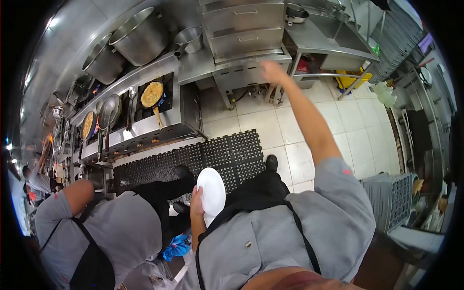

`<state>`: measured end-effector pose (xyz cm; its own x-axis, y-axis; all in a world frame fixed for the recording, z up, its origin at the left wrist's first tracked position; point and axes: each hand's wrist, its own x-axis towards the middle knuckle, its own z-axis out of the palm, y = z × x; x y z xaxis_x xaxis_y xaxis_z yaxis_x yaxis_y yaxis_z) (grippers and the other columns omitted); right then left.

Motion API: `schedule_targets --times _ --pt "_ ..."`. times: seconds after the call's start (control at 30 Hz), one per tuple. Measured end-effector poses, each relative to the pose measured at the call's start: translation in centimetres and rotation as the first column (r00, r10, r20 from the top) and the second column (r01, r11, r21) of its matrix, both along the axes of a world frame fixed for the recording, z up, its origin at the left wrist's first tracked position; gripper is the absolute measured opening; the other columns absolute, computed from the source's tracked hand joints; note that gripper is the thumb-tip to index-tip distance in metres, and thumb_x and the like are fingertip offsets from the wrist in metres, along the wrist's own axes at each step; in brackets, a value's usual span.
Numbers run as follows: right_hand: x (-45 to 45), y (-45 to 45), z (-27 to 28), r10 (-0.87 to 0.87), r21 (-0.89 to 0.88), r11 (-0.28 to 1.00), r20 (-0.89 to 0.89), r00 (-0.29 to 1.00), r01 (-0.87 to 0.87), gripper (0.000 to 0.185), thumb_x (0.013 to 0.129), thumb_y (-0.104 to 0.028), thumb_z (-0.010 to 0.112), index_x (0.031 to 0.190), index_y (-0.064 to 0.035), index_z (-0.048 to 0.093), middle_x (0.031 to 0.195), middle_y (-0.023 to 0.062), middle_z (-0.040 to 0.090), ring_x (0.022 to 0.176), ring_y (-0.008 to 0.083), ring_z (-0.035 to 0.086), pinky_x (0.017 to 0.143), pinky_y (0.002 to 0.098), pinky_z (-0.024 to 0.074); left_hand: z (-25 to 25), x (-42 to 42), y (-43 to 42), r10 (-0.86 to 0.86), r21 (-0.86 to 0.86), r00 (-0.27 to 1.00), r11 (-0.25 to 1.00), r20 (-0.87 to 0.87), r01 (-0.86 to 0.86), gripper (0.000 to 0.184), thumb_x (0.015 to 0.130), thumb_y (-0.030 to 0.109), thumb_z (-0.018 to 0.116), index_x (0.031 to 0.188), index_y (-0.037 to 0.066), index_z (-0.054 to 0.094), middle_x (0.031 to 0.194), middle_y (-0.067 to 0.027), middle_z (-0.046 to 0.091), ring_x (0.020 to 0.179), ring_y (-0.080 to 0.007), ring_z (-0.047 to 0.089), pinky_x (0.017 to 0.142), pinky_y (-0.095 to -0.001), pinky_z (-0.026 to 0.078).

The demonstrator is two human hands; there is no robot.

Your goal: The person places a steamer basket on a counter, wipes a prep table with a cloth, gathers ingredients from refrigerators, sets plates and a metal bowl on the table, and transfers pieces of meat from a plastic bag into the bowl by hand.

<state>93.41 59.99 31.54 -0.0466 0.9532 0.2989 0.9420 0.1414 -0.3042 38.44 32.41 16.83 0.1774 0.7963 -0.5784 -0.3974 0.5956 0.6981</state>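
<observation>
My left hand [197,203] grips the edge of a white plate [212,189], held tilted in front of my apron at the lower middle of the view. Nothing lies on the side of the plate that I can see. My right arm is stretched far forward, and my right hand [273,72] hangs in front of a steel unit with drawers [244,19]. Its fingers are too blurred to show whether they hold anything. I cannot tell if that hand touches the metal.
At the left a stove [137,137] carries a pan of browned food [152,94], a second filled pan [88,124] and large pots [140,38]. A co-worker [111,222] bends close on my left. A black mat [212,157] covers the tiles. Grey crates [389,200] stand right.
</observation>
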Motion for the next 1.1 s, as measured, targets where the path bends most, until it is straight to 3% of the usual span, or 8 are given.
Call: schedule_targets --times 0.07,0.13,0.27,0.47,0.53,0.7,0.9,1.1 --pt "2.4 8.0 5.7 -0.118 0.001 0.993 0.024 0.993 0.118 0.040 0.082 -0.018 0.056 0.119 -0.0015 0.054 0.121 0.0212 0.055 0.110 0.0398 0.055 0.094 0.0473 0.0452 -0.1 1.8 -0.4 0.133 0.000 0.986 0.991 -0.105 -0.134 0.043 0.097 0.022 0.053 0.135 0.005 0.039 0.119 -0.0115 0.059 0.104 -0.0241 0.061 0.087 -0.0389 0.053" --pt "2.6 11.8 9.9 -0.222 0.200 0.953 -0.055 0.974 0.228 0.026 0.085 -0.013 0.052 0.109 -0.0038 0.055 0.120 0.0169 0.056 0.106 0.0404 0.058 0.088 0.0493 0.0487 -0.6 3.7 -2.1 0.243 -0.034 0.951 0.967 -0.189 -0.254 0.044 0.097 0.024 0.053 0.135 0.005 0.039 0.119 -0.0123 0.059 0.104 -0.0250 0.062 0.086 -0.0390 0.053" --pt "4.8 20.1 11.1 -0.212 0.168 0.962 -0.051 0.976 0.217 0.036 0.086 -0.012 0.051 0.121 -0.0083 0.054 0.122 0.0160 0.054 0.109 0.0395 0.057 0.091 0.0493 0.0469 1.4 11.0 -3.5 0.389 -0.032 0.878 0.910 -0.279 -0.414 0.046 0.096 0.026 0.054 0.135 0.005 0.040 0.121 -0.0145 0.058 0.104 -0.0272 0.062 0.085 -0.0401 0.055" --pt "6.4 23.3 10.0 -0.160 0.288 0.951 0.141 0.977 0.114 0.021 0.086 -0.013 0.056 0.105 -0.0051 0.056 0.105 0.0150 0.060 0.091 0.0369 0.065 0.076 0.0476 0.0541 -0.8 17.8 -4.9 0.487 -0.116 0.838 0.844 -0.245 -0.524 0.046 0.096 0.025 0.054 0.135 0.005 0.040 0.121 -0.0145 0.058 0.104 -0.0271 0.062 0.085 -0.0403 0.055" --pt "6.1 19.4 10.7 -0.112 0.308 0.951 0.392 0.913 -0.015 0.015 0.084 -0.012 0.057 0.096 -0.0035 0.057 0.092 0.0139 0.063 0.080 0.0341 0.067 0.068 0.0437 0.0559 -1.3 19.0 -4.6 0.487 -0.133 0.841 0.841 -0.236 -0.524 0.046 0.096 0.025 0.054 0.135 0.005 0.040 0.121 -0.0145 0.058 0.104 -0.0271 0.062 0.085 -0.0404 0.055" --pt "4.4 7.6 11.8 0.066 0.259 0.945 0.442 0.895 -0.197 0.011 0.080 -0.010 0.056 0.088 -0.0022 0.060 0.082 0.0141 0.064 0.074 0.0304 0.067 0.063 0.0408 0.0549 -2.1 19.9 -2.6 0.452 -0.153 0.867 0.860 -0.210 -0.486 0.046 0.096 0.025 0.054 0.135 0.005 0.040 0.121 -0.0145 0.058 0.104 -0.0271 0.062 0.084 -0.0406 0.055" --pt "1.2 -7.2 11.7 0.239 0.084 0.955 0.348 0.907 -0.284 0.011 0.078 -0.010 0.057 0.087 -0.0046 0.055 0.078 0.0112 0.057 0.063 0.0286 0.064 0.049 0.0396 0.0506 -2.6 19.1 0.7 0.389 -0.149 0.901 0.896 -0.191 -0.418 0.045 0.096 0.024 0.054 0.135 0.005 0.040 0.122 -0.0145 0.058 0.104 -0.0271 0.062 0.084 -0.0408 0.055" --pt "-0.1 -9.8 10.9 0.234 0.158 0.944 0.300 0.925 -0.290 0.014 0.076 -0.008 0.058 0.088 -0.0028 0.055 0.078 0.0089 0.054 0.065 0.0249 0.063 0.048 0.0374 0.0507 -3.4 17.4 3.5 0.265 -0.130 0.950 0.949 -0.166 -0.288 0.043 0.096 0.024 0.055 0.132 0.005 0.042 0.120 -0.0139 0.058 0.102 -0.0269 0.063 0.082 -0.0415 0.056"
